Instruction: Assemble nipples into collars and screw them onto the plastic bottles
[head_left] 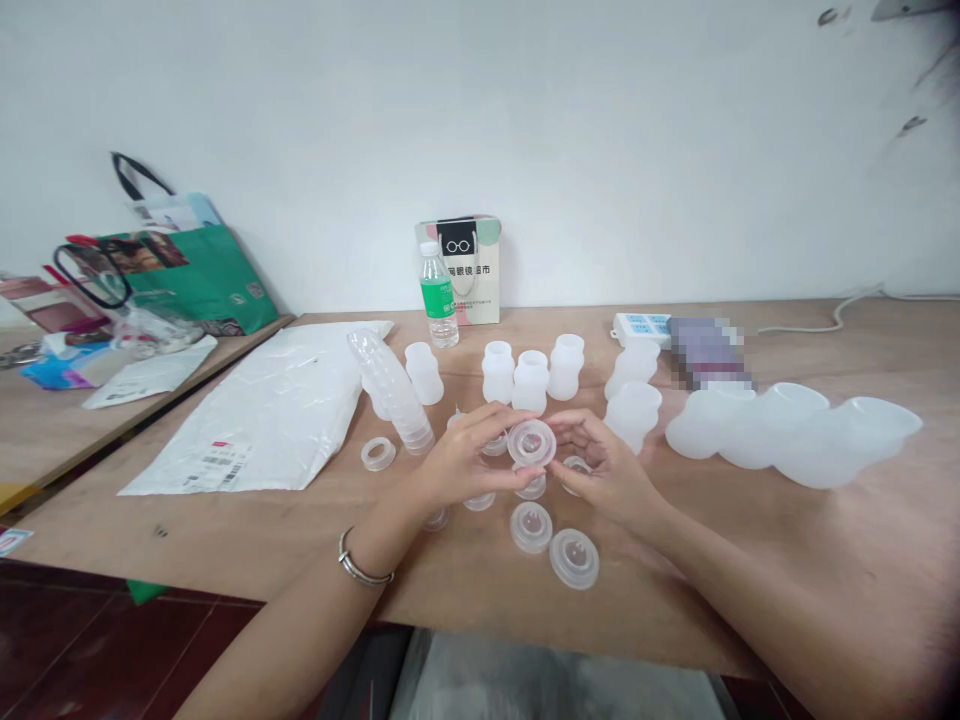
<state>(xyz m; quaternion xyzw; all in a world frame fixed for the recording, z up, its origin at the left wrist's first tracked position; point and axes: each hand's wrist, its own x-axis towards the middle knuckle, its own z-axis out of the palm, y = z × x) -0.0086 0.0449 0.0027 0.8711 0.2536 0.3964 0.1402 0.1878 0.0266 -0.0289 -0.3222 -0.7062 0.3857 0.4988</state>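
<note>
Cups point(498, 378) (insides unclear) stand beyond hands point(466, 455) holding a clear lid point(532, 442)

Flanged round lid point(532, 442), centre: translucent plastic, smooth, glossy. Loose flanged lids point(574, 558), near centre: like plastic, like gloss. Wavy-sided cups point(566, 367), far centre and right: milky plastic, frosted, matt. Mailing bag point(255, 400), left: white plastic film, creased, faintly glossy. Drink bottle point(439, 298), far: clear plastic, glossy. Spectacles-print carrier bag point(481, 288), far: paper-like, smooth. Bracelet point(358, 574), near left: metal, polished. Tabletop point(300, 545): wood-look board, smooth, low sheen.
</note>
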